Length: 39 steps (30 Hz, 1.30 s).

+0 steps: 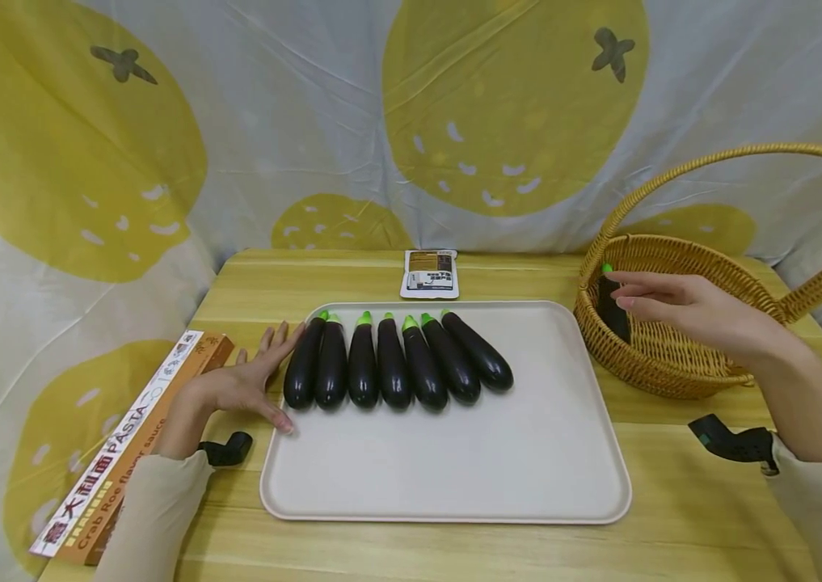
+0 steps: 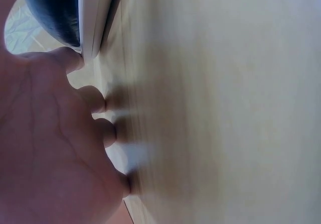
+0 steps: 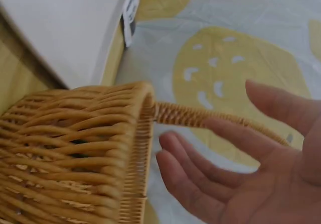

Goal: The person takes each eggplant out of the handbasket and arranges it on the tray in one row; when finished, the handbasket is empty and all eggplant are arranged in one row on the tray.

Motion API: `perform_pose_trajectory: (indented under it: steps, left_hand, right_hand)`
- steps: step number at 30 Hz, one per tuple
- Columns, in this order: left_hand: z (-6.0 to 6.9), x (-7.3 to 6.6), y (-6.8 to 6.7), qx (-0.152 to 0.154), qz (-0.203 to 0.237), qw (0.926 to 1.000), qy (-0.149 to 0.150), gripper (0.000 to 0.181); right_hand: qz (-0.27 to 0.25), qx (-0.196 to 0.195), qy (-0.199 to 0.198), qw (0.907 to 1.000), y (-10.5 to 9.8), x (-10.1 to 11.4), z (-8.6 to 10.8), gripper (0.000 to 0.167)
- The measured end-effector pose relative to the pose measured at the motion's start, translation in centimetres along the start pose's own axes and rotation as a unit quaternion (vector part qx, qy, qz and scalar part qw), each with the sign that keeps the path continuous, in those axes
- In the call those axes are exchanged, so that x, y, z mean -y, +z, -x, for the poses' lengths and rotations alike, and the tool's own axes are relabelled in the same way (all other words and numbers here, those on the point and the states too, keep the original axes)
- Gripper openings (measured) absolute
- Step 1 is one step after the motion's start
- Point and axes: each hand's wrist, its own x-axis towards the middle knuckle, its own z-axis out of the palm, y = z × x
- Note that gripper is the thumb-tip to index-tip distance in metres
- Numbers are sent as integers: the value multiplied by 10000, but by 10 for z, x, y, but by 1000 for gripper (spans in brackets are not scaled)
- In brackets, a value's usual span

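Several dark eggplants with green stems lie side by side on the left half of a white tray. My left hand rests with spread fingers at the tray's left edge, beside the leftmost eggplant; in the left wrist view its fingertips touch the table. Over the wicker basket on the right hovers my right hand, fingers extended and nothing in them. Another eggplant stands inside the basket against its left wall, partly covered by that hand.
A long pasta box lies at the table's left, under the left forearm. Behind the tray sits a small white packet. The basket's tall handle arches over it. A fruit-patterned cloth hangs behind the table.
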Motion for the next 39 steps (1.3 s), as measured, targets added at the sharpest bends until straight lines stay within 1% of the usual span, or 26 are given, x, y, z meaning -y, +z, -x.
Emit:
perform_pose_trajectory:
  steps: [3, 9, 14, 18, 23, 30, 33, 39]
  left_hand:
    - [1, 0, 0, -6, -7, 10000, -15, 151]
    - [-1, 0, -1, -13, -7, 10000, -13, 151]
    - [-1, 0, -1, -8, -29, 10000, -9, 151]
    - [-2, 1, 0, 0, -48, 10000, -2, 151]
    - [0, 2, 1, -4, 5, 10000, -14, 151]
    - [1, 2, 1, -16, 15, 10000, 1, 151]
    - [0, 2, 1, -17, -8, 10000, -4, 151]
    - [0, 1, 0, -28, -3, 10000, -45, 151]
  right_hand:
    - [11, -121, 274, 9996, 2, -7, -4, 60]
    - [-227, -295, 828, 9959, 11, -19, -11, 75]
    - [-86, -349, 1205, 9921, 16, -30, -18, 82]
    - [-26, -362, 1303, 9908, 19, -37, -24, 82]
    - [-115, -356, 1340, 9903, 25, -41, -31, 82]
    - [-709, -272, 1449, 9865, 30, -46, -37, 81]
    - [-822, -256, 1477, 9853, 31, -46, -38, 79]
    - [-769, -258, 1476, 9857, 32, -48, -40, 75]
